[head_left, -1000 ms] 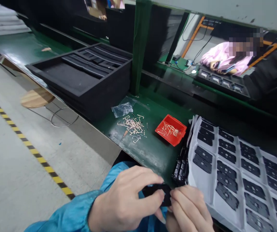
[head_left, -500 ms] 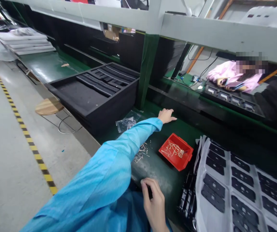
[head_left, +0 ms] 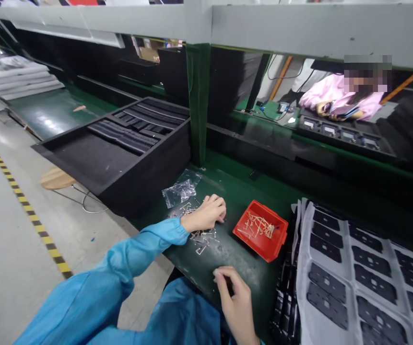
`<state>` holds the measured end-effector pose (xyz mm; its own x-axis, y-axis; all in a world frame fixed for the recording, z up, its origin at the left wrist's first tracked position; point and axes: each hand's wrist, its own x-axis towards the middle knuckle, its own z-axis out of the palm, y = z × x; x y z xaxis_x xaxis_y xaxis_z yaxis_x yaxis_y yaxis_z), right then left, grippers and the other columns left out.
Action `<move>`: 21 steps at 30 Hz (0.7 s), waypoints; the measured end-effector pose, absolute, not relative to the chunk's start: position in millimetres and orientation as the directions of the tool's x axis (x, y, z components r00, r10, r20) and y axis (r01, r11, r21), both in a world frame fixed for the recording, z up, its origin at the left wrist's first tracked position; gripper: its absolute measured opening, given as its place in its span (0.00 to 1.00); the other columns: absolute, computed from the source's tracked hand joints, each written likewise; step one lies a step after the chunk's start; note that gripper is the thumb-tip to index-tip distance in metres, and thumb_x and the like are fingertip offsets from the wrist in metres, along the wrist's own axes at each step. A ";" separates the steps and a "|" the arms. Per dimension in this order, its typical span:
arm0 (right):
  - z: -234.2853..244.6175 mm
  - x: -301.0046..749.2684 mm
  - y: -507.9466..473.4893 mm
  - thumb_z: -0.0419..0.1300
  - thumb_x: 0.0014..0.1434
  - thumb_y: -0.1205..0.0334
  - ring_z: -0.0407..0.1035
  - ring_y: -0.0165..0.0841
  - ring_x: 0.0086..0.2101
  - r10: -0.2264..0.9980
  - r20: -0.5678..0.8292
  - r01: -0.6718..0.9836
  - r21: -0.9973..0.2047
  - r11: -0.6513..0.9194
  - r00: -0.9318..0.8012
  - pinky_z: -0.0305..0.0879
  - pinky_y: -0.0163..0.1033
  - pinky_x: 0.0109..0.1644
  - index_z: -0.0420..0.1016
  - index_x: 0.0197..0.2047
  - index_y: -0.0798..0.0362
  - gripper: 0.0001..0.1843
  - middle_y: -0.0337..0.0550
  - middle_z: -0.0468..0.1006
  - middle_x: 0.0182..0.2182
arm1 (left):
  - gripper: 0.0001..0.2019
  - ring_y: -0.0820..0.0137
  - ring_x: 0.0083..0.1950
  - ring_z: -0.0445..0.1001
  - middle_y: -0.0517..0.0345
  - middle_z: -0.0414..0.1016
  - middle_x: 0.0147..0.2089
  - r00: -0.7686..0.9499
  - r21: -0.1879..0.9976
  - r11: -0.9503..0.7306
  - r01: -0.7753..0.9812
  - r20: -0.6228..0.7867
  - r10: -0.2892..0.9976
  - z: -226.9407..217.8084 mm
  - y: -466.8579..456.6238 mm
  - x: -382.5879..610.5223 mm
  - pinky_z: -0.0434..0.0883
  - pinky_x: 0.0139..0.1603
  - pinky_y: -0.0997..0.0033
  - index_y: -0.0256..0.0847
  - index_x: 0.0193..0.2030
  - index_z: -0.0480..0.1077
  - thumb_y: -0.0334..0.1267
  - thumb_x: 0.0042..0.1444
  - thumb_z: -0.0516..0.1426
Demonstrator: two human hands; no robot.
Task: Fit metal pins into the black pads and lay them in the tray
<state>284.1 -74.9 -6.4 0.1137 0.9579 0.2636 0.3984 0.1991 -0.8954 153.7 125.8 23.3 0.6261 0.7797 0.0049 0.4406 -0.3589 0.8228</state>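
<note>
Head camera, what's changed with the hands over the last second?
The left hand let go of the black piece, reached forward across the green bench, and now rests on the pile of pale strips. The right hand stayed low near the bench edge, fingertips pinched; whether it still holds the piece can't be told. The red tray and the white sheet of black parts stayed put.

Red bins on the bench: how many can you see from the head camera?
1: the red plastic bin, with pale slivers in it, on the green bench, between the left hand and the white sheet. Others could be hidden beneath that sheet.
</note>
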 end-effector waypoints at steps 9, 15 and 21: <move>31.3 294.1 -62.4 0.61 0.70 0.64 0.78 0.30 0.36 0.925 0.327 0.484 -0.852 0.200 0.194 0.77 0.33 0.42 0.77 0.53 0.49 0.09 0.43 0.82 0.42 | 0.24 0.67 0.40 0.77 0.51 0.76 0.42 0.384 0.842 0.499 -0.205 -0.399 0.832 61.0 12.8 167.5 0.76 0.45 0.64 0.37 0.40 0.73 0.60 0.59 0.63; 28.2 294.6 -64.5 0.57 0.72 0.68 0.79 0.32 0.45 0.914 0.396 0.526 -0.798 0.292 0.093 0.76 0.35 0.52 0.77 0.52 0.50 0.10 0.44 0.83 0.44 | 0.24 0.72 0.38 0.72 0.55 0.75 0.38 0.365 0.607 0.636 -0.477 -0.521 0.771 65.8 -3.7 177.8 0.71 0.42 0.72 0.35 0.36 0.78 0.54 0.43 0.75; 28.2 296.5 -67.8 0.58 0.71 0.70 0.79 0.33 0.45 0.908 0.415 0.542 -0.777 0.321 0.056 0.75 0.36 0.52 0.76 0.52 0.50 0.10 0.44 0.83 0.44 | 0.23 0.73 0.38 0.72 0.55 0.76 0.38 0.349 0.526 0.649 -0.550 -0.561 0.751 60.1 -11.3 180.1 0.70 0.41 0.74 0.33 0.35 0.80 0.49 0.41 0.78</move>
